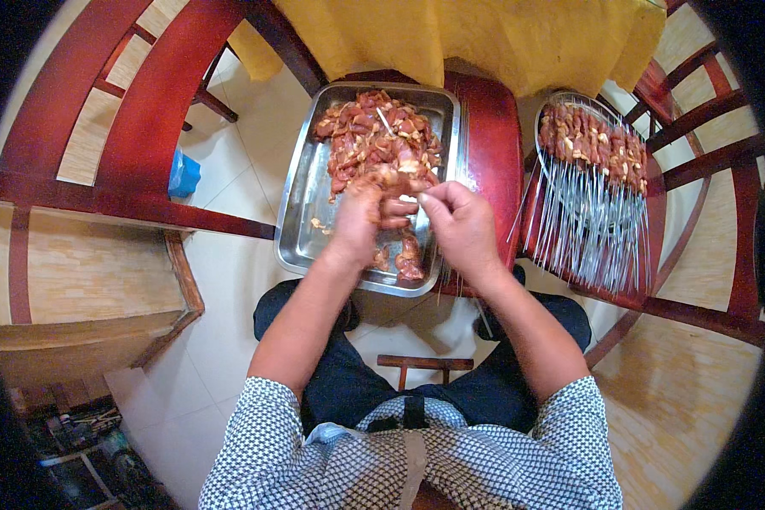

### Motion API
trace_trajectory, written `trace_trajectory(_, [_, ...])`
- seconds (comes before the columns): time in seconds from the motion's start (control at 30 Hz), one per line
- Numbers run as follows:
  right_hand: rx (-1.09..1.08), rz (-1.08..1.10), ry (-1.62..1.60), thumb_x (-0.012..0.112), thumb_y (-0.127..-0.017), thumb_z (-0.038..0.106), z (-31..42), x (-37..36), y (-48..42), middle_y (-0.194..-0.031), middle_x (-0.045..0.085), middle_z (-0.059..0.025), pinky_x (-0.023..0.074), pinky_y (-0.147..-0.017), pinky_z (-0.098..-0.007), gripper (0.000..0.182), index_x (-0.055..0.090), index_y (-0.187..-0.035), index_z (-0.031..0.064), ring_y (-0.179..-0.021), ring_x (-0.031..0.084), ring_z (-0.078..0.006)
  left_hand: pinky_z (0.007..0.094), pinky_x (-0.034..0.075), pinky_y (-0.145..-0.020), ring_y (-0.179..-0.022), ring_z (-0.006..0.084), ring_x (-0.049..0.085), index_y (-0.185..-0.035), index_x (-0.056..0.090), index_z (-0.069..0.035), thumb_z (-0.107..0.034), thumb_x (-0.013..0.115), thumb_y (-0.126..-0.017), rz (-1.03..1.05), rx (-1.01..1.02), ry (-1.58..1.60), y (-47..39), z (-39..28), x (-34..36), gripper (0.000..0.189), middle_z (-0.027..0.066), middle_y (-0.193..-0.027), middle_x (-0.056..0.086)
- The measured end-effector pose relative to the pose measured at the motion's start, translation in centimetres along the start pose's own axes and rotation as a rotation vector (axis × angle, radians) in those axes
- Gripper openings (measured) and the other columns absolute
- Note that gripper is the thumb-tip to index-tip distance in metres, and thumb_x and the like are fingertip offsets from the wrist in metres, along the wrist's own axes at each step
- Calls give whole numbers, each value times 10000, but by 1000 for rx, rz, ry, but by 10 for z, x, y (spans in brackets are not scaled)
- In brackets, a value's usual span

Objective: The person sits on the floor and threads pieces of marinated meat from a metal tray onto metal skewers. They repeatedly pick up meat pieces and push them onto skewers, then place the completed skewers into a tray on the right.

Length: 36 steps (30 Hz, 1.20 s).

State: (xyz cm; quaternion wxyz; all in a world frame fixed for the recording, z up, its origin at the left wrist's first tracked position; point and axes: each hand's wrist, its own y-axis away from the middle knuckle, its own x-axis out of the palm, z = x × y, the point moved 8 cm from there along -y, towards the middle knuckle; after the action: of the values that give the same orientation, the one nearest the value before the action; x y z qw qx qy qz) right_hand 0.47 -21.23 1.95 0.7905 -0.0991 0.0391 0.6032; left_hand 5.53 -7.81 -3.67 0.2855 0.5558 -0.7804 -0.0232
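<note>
A steel tray (296, 220) lies before me with a heap of raw, marinated meat pieces (363, 137). Over its near half, my left hand (363, 213), blurred and smeared with marinade, holds a piece of meat (408, 183) in its fingers. My right hand (462, 220) meets it with thumb and forefinger pinched on a thin metal skewer, mostly hidden by the hands; a thin rod (484, 319) shows below the right wrist. Loose meat pieces (410, 258) lie in the tray's near end. A pale stick (384, 121) rests on the heap.
Bare skewers (464, 137) lie along the tray's right side on a red chair seat (494, 146). On another chair at right, loaded meat skewers (593, 143) rest across an oval metal platter (539, 131). A yellow cloth (472, 38) hangs at the far side. Left stands a red chair back (166, 95).
</note>
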Motion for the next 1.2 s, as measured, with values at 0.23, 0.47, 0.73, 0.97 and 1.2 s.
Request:
trace_trajectory(0.23, [114,68,5,630,-843,137,-3,-33,14,-650,588,-14,427,-548,-254,148,626,-814,-8,-603,506,-68,261,464,-577,-647,136,594,-910,627,-54,-150,588,-866,-280,272,-692,16,-63,-66,112,75,-808,665])
trace_trajectory(0.47, [95,73,18,622,-841,110,-5,-33,23,-650,583,-25,435,-552,-255,129,616,-823,-18,-605,515,-73,439,493,-686,-785,366,622,-837,626,0,-182,645,-754,-294,386,-1332,-6,-50,-49,200,194,-821,641])
trace_trajectory(0.73, [91,68,-42,610,-852,96,-12,-30,22,-668,582,-23,431,-562,-251,117,608,-832,-19,-615,510,-75,466,501,-659,-746,392,614,-775,602,38,-149,605,-753,-333,532,-1716,-11,-46,-4,188,244,-810,611])
trace_trajectory(0.97, [97,129,42,619,-836,117,-6,-27,27,-697,621,-90,454,-578,-285,131,618,-842,-14,-636,572,-124,423,490,-638,-708,358,617,-772,579,45,-165,500,-838,-206,278,-1278,-16,-47,-55,234,233,-754,619])
trace_trajectory(1.2, [50,157,82,620,-834,119,-10,-23,30,-697,624,-93,456,-576,-285,131,623,-849,-11,-636,576,-124,267,484,-536,-630,176,576,-952,562,15,-118,449,-907,54,-180,-142,2,-21,-62,179,103,-816,616])
